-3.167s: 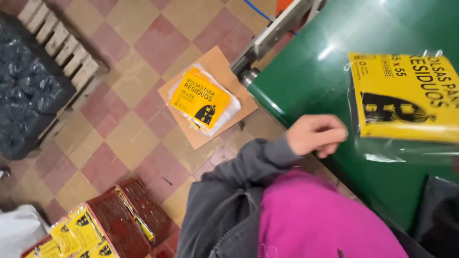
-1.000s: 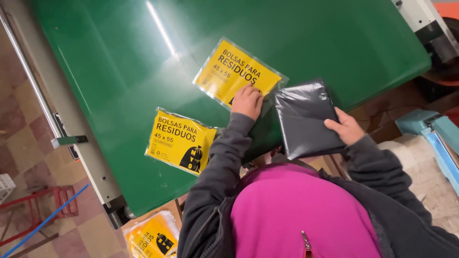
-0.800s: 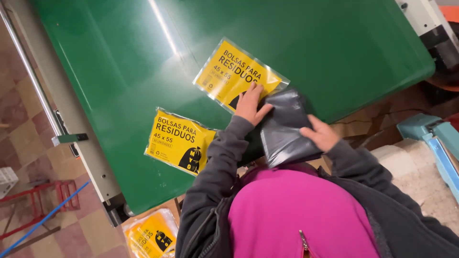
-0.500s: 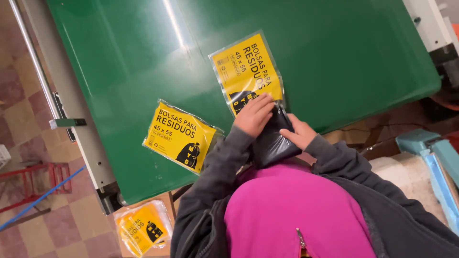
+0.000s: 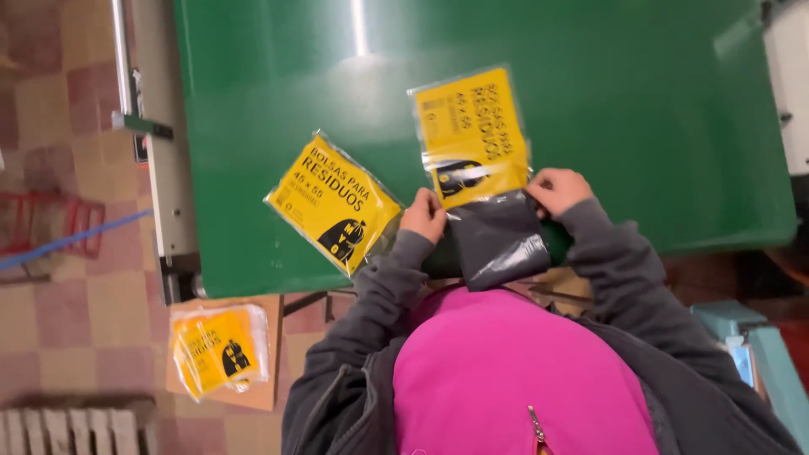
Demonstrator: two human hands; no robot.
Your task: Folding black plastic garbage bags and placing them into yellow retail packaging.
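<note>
A clear packet with a yellow printed card (image 5: 472,135) lies on the green table (image 5: 624,101), its open end toward me. A folded stack of black plastic bags (image 5: 499,243) sits partly inside that open end. My left hand (image 5: 424,215) pinches the packet's left corner beside the black stack. My right hand (image 5: 558,190) grips the packet's right corner, touching the black bags. A second, filled yellow packet (image 5: 335,202) lies flat on the table to the left, next to my left wrist.
A pile of yellow packets (image 5: 221,352) rests on a cardboard sheet (image 5: 253,396) on the tiled floor below the table's left end. A grey metal frame (image 5: 164,168) runs along the table's left edge. A pale blue object (image 5: 758,354) stands at the right.
The yellow packet has turned upright in front of me. The black bag stack moved from my right hand at the table edge into the packet's open end, with both hands now at its corners.
</note>
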